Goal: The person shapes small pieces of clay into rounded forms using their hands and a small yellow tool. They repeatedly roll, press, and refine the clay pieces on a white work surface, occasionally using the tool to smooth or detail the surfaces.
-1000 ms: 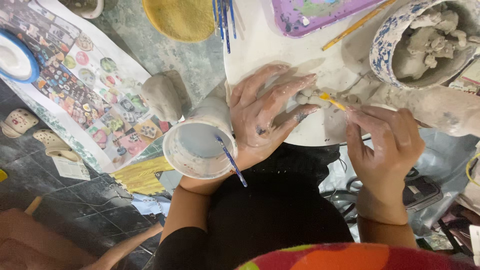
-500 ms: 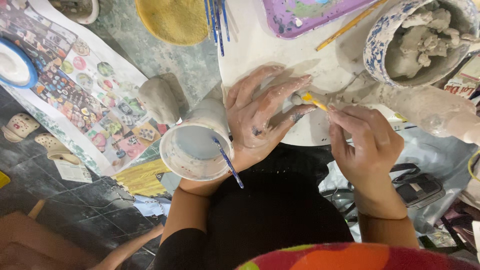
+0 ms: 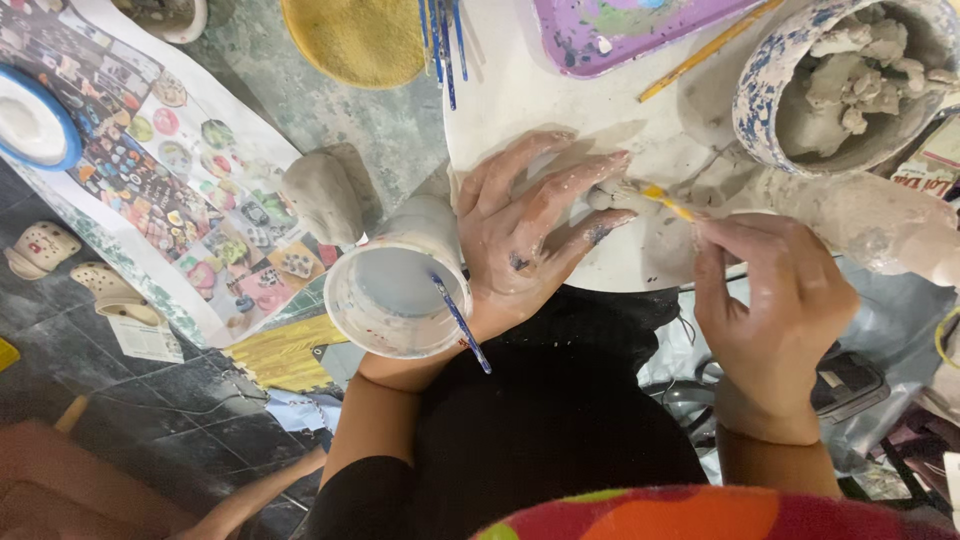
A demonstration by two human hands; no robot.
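Observation:
My left hand (image 3: pixel 525 225), smeared with grey clay, lies flat on a white round board (image 3: pixel 560 110), its fingertips pinching a small clay piece (image 3: pixel 600 196). My right hand (image 3: pixel 775 300) grips a thin yellow-handled brush (image 3: pixel 665 200) whose tip touches that clay piece. A white cup (image 3: pixel 395 290) of cloudy water with a blue brush (image 3: pixel 460 322) leaning in it stands against my left wrist.
A blue-speckled bowl (image 3: pixel 760 95) of clay lumps sits at the top right, a purple paint tray (image 3: pixel 620 35) above the board, a grey clay lump (image 3: pixel 322 195) left of the cup. A yellow sponge (image 3: pixel 360 40), blue brushes (image 3: pixel 440 40) and a printed sheet (image 3: pixel 170 190) lie further left.
My right hand has shifted slightly left and up, bringing the brush tip closer to the clay under my left fingertips. The left hand stays in place.

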